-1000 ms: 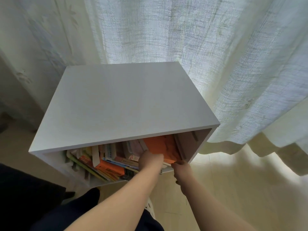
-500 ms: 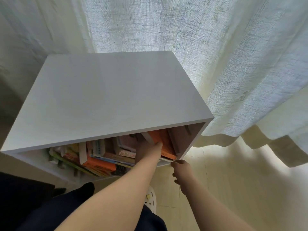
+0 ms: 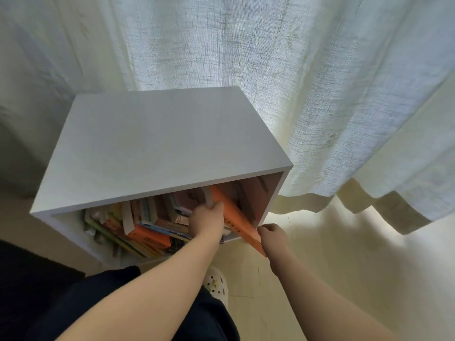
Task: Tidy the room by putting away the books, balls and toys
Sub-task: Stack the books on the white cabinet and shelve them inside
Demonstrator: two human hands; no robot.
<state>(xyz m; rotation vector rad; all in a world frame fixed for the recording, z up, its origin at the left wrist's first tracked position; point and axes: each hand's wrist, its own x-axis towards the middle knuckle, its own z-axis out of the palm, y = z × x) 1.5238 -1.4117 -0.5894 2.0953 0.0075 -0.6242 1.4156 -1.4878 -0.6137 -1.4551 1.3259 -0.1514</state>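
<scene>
A white open-fronted cabinet point(image 3: 157, 148) stands against the curtain, its shelf packed with leaning books point(image 3: 152, 232). An orange book point(image 3: 234, 219) sticks out slanted at the shelf's right end. My left hand point(image 3: 206, 221) grips its upper part beside a pale book spine, fingers curled over the edge. My right hand point(image 3: 272, 238) holds the book's lower corner just outside the cabinet's right wall.
A sheer white curtain point(image 3: 320, 94) hangs behind and to the right, its hem pooling on the pale wooden floor point(image 3: 332, 254). My dark trouser leg point(image 3: 123, 303) and a white perforated shoe point(image 3: 216, 284) are below the cabinet.
The orange book has come further out of the shelf's right end. My right hand moved up from beside the cabinet onto the book's lower corner. The camera pulled back.
</scene>
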